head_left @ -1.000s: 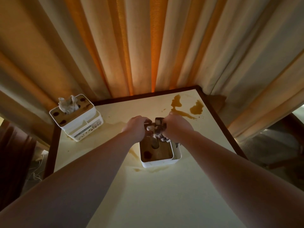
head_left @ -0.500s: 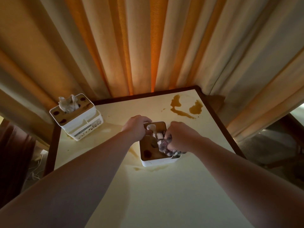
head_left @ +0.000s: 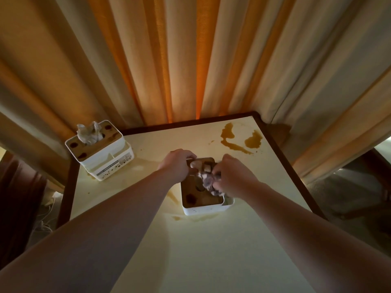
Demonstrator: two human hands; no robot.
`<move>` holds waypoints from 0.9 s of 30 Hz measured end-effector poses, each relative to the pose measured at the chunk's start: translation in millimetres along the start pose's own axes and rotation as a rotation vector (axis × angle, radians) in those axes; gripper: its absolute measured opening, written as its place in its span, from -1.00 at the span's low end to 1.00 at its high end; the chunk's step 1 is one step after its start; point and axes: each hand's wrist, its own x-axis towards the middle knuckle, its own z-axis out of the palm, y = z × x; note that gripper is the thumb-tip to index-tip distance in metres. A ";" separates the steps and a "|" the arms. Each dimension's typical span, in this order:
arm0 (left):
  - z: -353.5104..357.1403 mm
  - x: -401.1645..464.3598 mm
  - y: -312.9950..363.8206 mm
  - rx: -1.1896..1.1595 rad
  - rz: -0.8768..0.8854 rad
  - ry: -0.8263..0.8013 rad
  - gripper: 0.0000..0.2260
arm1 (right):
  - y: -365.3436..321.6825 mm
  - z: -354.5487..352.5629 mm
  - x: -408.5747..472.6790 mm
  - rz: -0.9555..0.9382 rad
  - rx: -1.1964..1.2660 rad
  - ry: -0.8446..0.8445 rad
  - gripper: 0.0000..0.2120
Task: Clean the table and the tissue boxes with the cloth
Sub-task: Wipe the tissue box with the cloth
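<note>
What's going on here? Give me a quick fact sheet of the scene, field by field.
Left hand: grips the far left edge of the near white tissue box with brown wooden lid
Right hand: presses a crumpled grey cloth onto that lid
Other box: white tissue box with a tissue sticking up, far left
Cream table: brown spill at far right corner

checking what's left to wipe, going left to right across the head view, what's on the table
tissue box with tissue sticking out → left hand → cloth on the near tissue box → right hand → brown spill
</note>
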 end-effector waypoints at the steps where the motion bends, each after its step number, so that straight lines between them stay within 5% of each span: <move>1: -0.6 -0.6 0.1 -0.007 0.003 -0.009 -0.67 | -0.2 2.4 -11.3 -0.013 -0.005 -0.018 -0.86; 7: -1.6 -0.5 0.4 -0.024 0.017 -0.008 -0.66 | 1.3 2.1 -31.6 -0.017 -0.035 -0.077 -0.82; 20: -6.4 -13.2 5.8 0.043 -0.099 0.015 -0.71 | 18.4 -3.1 17.9 0.074 0.132 0.230 -0.83; 27: -29.5 -16.9 12.3 0.116 0.090 -0.147 -0.53 | 54.7 8.6 -21.1 0.135 0.203 0.254 -0.82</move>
